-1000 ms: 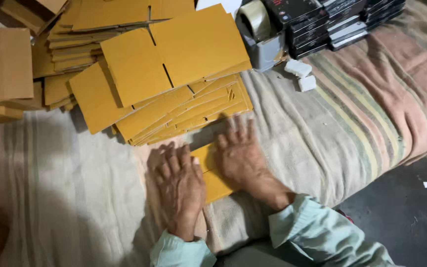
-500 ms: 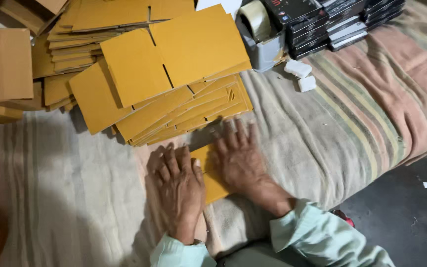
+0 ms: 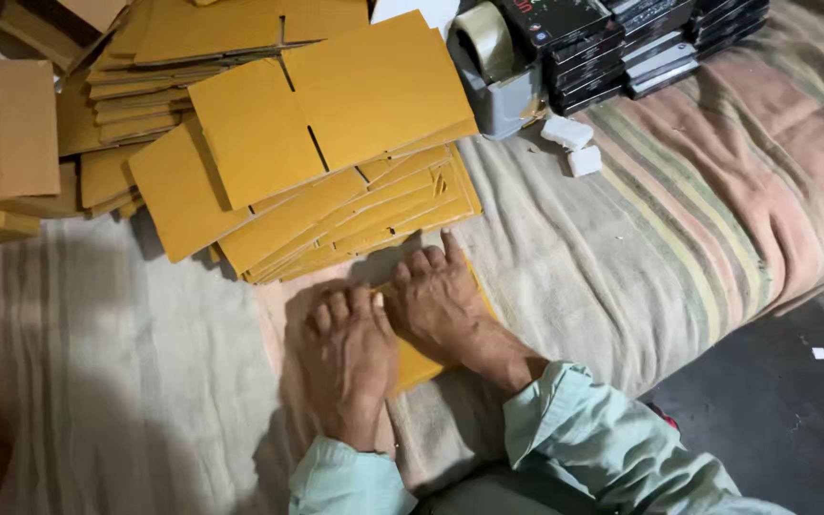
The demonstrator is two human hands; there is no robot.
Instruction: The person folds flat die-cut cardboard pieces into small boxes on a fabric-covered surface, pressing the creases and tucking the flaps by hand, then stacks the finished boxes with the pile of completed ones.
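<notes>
both hands now closer together, flat and unclenched on yellow card, just below card stack's edge

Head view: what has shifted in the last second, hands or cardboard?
Both hands slid slightly toward the person. The left hand and right hand stay pressed flat on the yellow cardboard piece. The cardboard stack and tape dispenser did not move.

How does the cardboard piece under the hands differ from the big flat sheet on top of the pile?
The cardboard piece lies alone on the striped cloth, mostly hidden beneath the left hand and right hand. The top sheet lies uncovered on the stack, showing slits. Both are yellow-brown and flat.
</notes>
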